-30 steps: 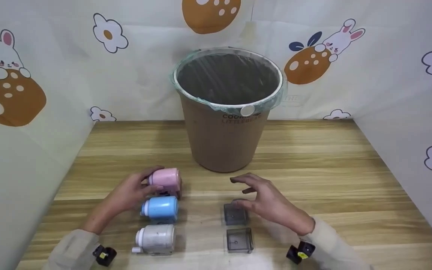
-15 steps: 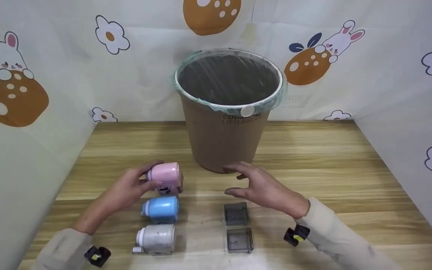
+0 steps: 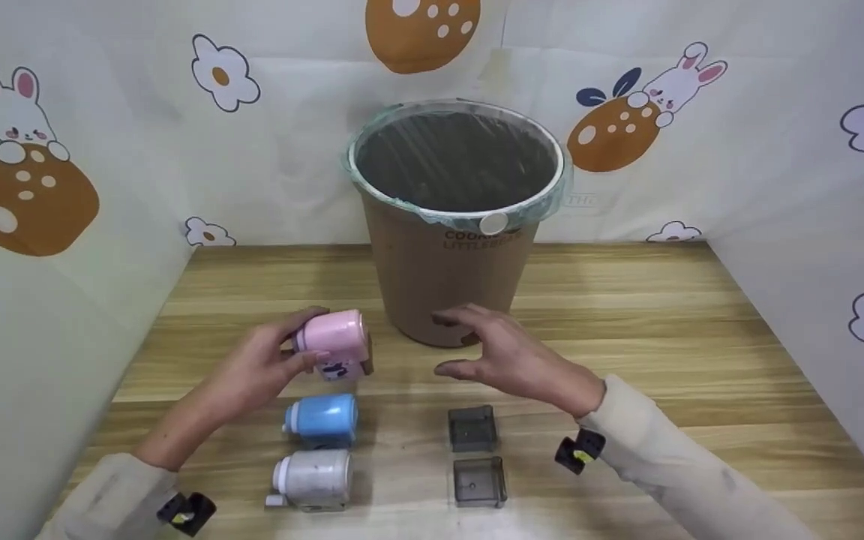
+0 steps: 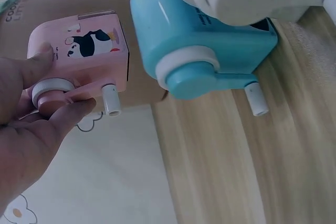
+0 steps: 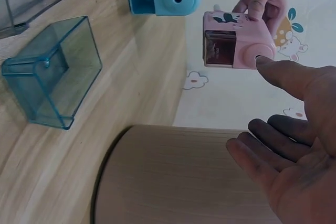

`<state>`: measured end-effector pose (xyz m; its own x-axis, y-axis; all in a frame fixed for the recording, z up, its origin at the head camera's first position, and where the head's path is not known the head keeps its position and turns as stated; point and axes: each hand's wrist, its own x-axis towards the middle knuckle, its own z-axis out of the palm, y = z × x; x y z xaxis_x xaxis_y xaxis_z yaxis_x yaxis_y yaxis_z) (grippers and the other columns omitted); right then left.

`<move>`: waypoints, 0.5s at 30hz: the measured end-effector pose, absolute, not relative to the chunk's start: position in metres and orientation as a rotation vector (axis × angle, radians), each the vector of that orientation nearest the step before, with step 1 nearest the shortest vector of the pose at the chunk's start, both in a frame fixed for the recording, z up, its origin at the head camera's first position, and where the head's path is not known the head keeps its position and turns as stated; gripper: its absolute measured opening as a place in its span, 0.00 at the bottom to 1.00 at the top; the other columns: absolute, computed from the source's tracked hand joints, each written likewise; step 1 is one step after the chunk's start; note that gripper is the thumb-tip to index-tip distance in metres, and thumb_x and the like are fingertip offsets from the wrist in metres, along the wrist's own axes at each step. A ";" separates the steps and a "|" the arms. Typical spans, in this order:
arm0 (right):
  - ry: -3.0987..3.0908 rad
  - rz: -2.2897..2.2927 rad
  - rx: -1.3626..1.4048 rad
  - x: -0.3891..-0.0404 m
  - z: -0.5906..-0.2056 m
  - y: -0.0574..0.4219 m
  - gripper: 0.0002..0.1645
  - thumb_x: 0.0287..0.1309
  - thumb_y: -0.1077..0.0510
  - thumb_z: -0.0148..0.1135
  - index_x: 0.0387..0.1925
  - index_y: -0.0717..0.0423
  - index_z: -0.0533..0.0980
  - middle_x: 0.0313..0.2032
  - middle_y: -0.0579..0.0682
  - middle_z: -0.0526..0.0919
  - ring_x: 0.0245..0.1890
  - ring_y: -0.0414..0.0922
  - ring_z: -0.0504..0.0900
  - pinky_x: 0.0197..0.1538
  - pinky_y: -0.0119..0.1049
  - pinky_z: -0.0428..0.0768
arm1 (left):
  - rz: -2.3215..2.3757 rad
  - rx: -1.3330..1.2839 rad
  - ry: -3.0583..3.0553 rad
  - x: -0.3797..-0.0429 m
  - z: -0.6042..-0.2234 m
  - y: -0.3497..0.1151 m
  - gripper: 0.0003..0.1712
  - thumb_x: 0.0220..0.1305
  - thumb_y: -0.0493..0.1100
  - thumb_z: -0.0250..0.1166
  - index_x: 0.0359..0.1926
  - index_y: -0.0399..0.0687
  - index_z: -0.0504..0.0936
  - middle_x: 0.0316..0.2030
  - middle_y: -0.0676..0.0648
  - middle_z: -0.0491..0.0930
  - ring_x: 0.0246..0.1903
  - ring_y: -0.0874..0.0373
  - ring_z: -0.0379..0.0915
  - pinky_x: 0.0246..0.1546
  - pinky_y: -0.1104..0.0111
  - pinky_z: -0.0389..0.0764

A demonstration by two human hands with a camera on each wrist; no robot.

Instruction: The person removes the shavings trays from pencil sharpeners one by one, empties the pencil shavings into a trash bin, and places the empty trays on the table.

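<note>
My left hand (image 3: 256, 367) grips a pink crank pencil sharpener (image 3: 336, 335) by its crank end, raised off the table. Its dark see-through shavings drawer (image 5: 220, 50) is in place, as the right wrist view shows. Fingers loosely spread, my right hand (image 3: 518, 360) hovers to the right of it, holding nothing. In the head view a gap lies between that hand and the pink sharpener. A blue sharpener (image 3: 327, 415) and a greyish-white one (image 3: 316, 476) lie nearer me; the blue one's drawer slot is vacant. Two see-through drawers, one farther (image 3: 472, 429) and one nearer (image 3: 479, 481), stand to their right.
A brown waste bin (image 3: 447, 274) lined with a thin plastic bag stands behind the hands. Patterned cloth walls (image 3: 282, 165) enclose the wooden table (image 3: 657, 322) at the back and both sides.
My left hand has lifted the pink sharpener off the table and tilted it slightly. My right hand has moved up and left, away from above the farther drawer.
</note>
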<state>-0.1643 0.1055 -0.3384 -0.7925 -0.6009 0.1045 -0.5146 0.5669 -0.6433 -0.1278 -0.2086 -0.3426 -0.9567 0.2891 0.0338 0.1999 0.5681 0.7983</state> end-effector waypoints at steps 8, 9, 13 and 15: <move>2.625 -1.049 -0.988 -0.164 -0.337 0.093 0.44 0.54 0.48 0.75 0.69 0.57 0.68 0.64 0.54 0.75 0.57 0.51 0.81 0.59 0.42 0.83 | 1.330 0.480 2.763 -0.122 -0.332 -0.199 0.33 0.65 0.33 0.65 0.69 0.32 0.67 0.58 0.32 0.78 0.57 0.39 0.78 0.56 0.61 0.83; 2.619 -1.053 -0.989 -0.165 -0.337 0.092 0.44 0.55 0.48 0.75 0.69 0.58 0.68 0.64 0.54 0.75 0.57 0.51 0.81 0.59 0.42 0.83 | 1.329 0.476 2.771 -0.121 -0.331 -0.198 0.33 0.65 0.34 0.65 0.69 0.32 0.68 0.58 0.32 0.78 0.57 0.39 0.78 0.56 0.61 0.83; 2.627 -1.077 -0.961 -0.167 -0.337 0.088 0.44 0.54 0.49 0.75 0.69 0.57 0.68 0.63 0.53 0.76 0.57 0.51 0.81 0.58 0.42 0.83 | 1.322 0.465 2.801 -0.118 -0.328 -0.195 0.33 0.65 0.34 0.66 0.69 0.32 0.68 0.59 0.31 0.77 0.57 0.40 0.78 0.55 0.61 0.83; 2.632 -1.088 -0.956 -0.168 -0.337 0.086 0.44 0.54 0.48 0.75 0.68 0.57 0.68 0.62 0.53 0.76 0.57 0.51 0.80 0.58 0.42 0.83 | 1.321 0.468 2.808 -0.116 -0.326 -0.194 0.32 0.65 0.34 0.65 0.69 0.32 0.68 0.59 0.31 0.77 0.57 0.40 0.78 0.55 0.60 0.83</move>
